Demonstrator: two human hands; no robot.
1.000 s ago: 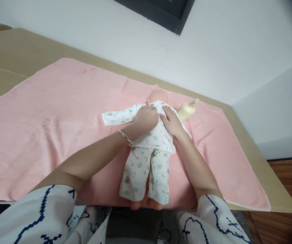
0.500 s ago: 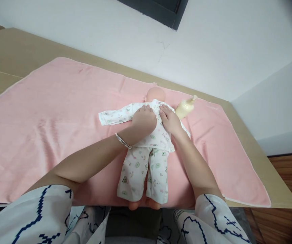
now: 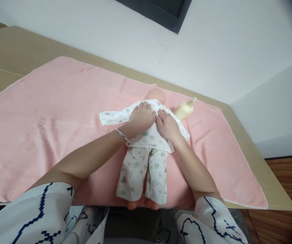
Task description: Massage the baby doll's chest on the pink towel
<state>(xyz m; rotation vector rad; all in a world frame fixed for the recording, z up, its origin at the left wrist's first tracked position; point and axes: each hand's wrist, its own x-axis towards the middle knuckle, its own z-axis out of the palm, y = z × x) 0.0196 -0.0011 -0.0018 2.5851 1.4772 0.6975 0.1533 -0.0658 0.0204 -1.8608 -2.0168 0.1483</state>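
A baby doll (image 3: 156,96) lies on a pink blanket (image 3: 67,88), its head away from me and its feet at the near edge. It wears a white printed top (image 3: 152,139) and matching trousers (image 3: 133,173). My left hand (image 3: 143,117) rests flat on the left of the doll's chest, fingers pointing towards the head. On the right of the chest lies my right hand (image 3: 167,125), fingers stretched out on the cloth. Both hands are open and hold nothing. Part of the top's front is hidden beneath them.
A cream-coloured bottle (image 3: 185,108) lies on the blanket right of the doll's shoulder. The blanket covers much of a tan table (image 3: 240,135), which stands against a white wall (image 3: 212,51). Wooden panelling (image 3: 288,179) shows at the lower right.
My right hand has slid slightly down and left on the doll's chest, closer to my left hand. The left hand has shifted slightly up and left.
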